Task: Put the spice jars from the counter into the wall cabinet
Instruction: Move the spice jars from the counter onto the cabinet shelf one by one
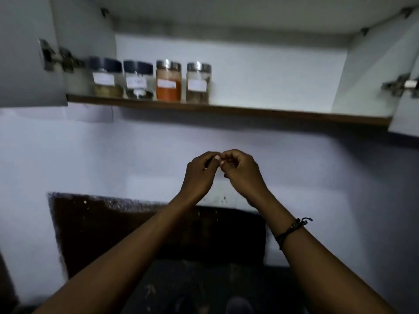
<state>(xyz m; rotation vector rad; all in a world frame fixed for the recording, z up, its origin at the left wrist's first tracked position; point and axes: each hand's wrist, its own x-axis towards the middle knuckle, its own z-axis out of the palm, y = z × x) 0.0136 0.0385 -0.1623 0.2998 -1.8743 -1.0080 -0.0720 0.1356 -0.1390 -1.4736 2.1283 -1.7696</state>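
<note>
Several spice jars stand in a row on the left part of the open wall cabinet's shelf (272, 111). Two dark-lidded jars (106, 77) (137, 79) stand left of an orange-filled jar with a steel lid (169, 81), and a steel-lidded jar of brown spice (198, 83) ends the row. A pale jar (76, 81) sits half hidden behind the left door. Below the shelf, in front of the wall, my left hand (199, 173) and my right hand (242, 173) meet with curled fingers touching. Neither hand holds a jar.
The left cabinet door (25, 53) and right cabinet door (408, 114) hang open with hinges showing. The shelf's right half is bare. A dark brown panel (113, 227) lies on the wall below, and a dark counter (204, 291) sits at the bottom.
</note>
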